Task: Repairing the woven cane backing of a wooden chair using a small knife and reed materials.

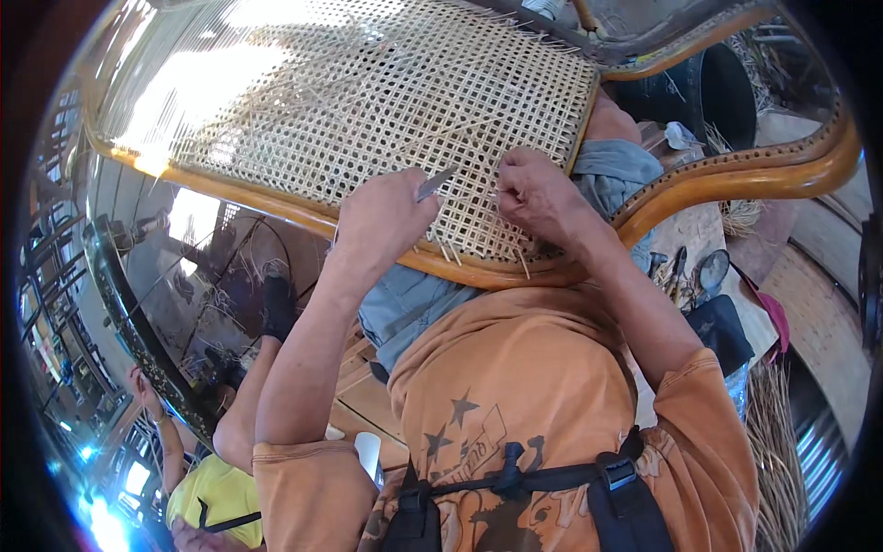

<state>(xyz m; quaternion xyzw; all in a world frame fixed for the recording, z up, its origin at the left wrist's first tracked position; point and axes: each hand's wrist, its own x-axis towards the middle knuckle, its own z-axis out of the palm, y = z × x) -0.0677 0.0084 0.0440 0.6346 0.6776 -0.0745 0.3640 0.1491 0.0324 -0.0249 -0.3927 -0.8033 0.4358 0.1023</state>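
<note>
Left hand (pixel 384 216) grips a knife (pixel 434 185), its flat metal blade angled toward the right hand (pixel 533 191), whose fingers curl; whether they pinch a strand I cannot tell. Under and beyond both hands spreads the cane (pixel 368 120), a pale, holed lattice with stray ends, in a glossy, curved wooden frame (pixel 782 187). Both hands hide some weave. Past the right hand stands a black bucket (pixel 728 92).

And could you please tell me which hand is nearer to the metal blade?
Left: the left hand holds the metal blade, while the right hand is apart from it, to its right, over the woven cane panel.
</note>
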